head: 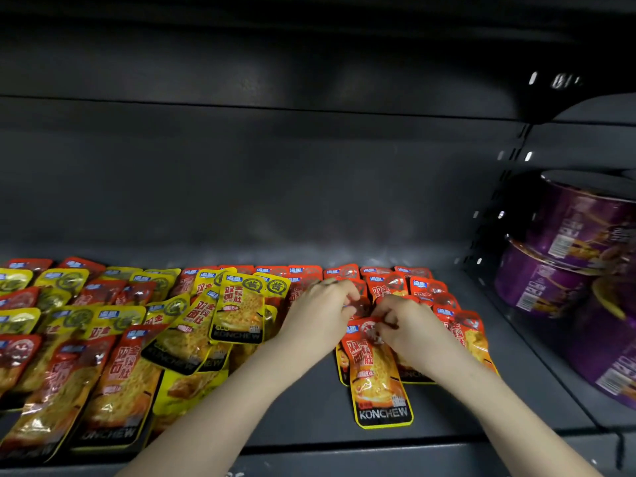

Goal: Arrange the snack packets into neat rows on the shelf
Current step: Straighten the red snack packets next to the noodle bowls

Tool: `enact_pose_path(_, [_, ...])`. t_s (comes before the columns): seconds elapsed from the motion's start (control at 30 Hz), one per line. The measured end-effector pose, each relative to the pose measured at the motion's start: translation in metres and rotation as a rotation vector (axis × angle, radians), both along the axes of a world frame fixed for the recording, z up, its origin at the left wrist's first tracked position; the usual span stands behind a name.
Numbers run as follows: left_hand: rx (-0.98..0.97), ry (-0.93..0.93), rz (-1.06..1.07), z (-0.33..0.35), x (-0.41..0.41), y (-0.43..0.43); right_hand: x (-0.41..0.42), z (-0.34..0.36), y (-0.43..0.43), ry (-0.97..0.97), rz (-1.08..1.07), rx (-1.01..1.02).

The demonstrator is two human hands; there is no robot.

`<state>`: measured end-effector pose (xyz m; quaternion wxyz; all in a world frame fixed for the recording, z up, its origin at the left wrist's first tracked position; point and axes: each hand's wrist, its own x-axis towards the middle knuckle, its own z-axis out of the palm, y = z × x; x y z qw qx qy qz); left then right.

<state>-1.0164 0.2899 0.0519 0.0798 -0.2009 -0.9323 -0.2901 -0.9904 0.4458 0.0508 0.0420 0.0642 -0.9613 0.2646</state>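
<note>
Head cam: both hands in the red stack, slip risk imo

So the right hand (402, 321) is pinching the top edge of the front red packet (377, 373), fingers curled tight on it. That pkt lies flat on the shelf (309, 407) and sticks out toward the front edge, past the other red packets (423, 290) fanned behind it. Meanwhile the left hand (320, 313) has its fingers curled down onto the reds just beside, but can't tell if it's actually gripping one or just pressing. Left side's a jumble of yellow packets (237, 304) w/ more reds.

Risk: pkts look glossy & overlap, so tugging one prob drags its neighbours out of line. Those purple bowls (564, 256) on the right are well apart, no worry there.
</note>
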Motion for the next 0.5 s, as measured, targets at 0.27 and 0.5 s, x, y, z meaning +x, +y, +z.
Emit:
enact_pose_path(0.27, [-0.134, -0.05, -0.015, -0.003, 0.01, -0.01, 0.003, -0.004, -0.007, -0.015, -0.07, 0.075])
enact_pose_path(0.5, [-0.195, 0.092, 0.105, 0.014, 0.009, -0.031, 0.002, 0.01, -0.013, 0.115, -0.091, 0.185])
